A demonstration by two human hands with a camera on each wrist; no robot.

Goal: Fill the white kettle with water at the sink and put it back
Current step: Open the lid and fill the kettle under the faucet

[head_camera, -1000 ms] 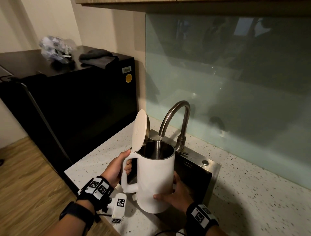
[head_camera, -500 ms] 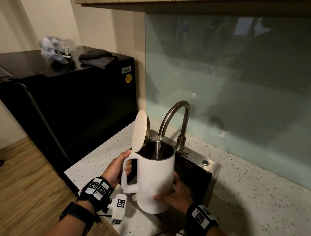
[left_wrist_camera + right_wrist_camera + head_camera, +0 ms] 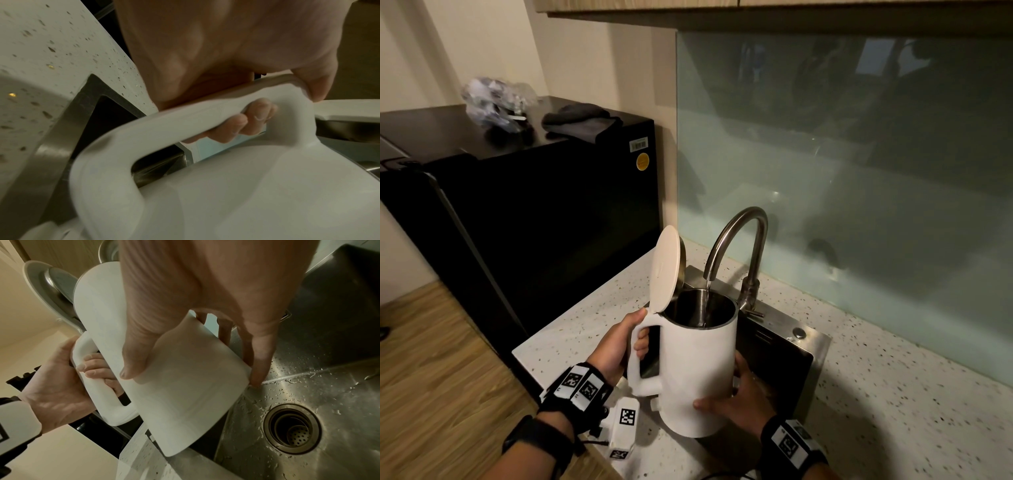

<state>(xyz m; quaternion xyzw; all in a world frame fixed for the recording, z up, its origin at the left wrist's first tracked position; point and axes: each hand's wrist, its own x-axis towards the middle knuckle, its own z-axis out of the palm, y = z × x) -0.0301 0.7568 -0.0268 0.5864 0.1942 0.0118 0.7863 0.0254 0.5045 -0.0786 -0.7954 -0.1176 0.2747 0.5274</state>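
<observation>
Here, left hand clenched round white kettle handle, right hand spread, cupping its side.

kettles: 1 white kettle, with 1 lid | hands: 2, left hand and right hand | taps: 1 tap | sinks: 1 sink, with 1 drain | fridges: 1 fridge | dark cloths: 1 cloth | plastic bags: 1 bag | wristbands: 2
</observation>
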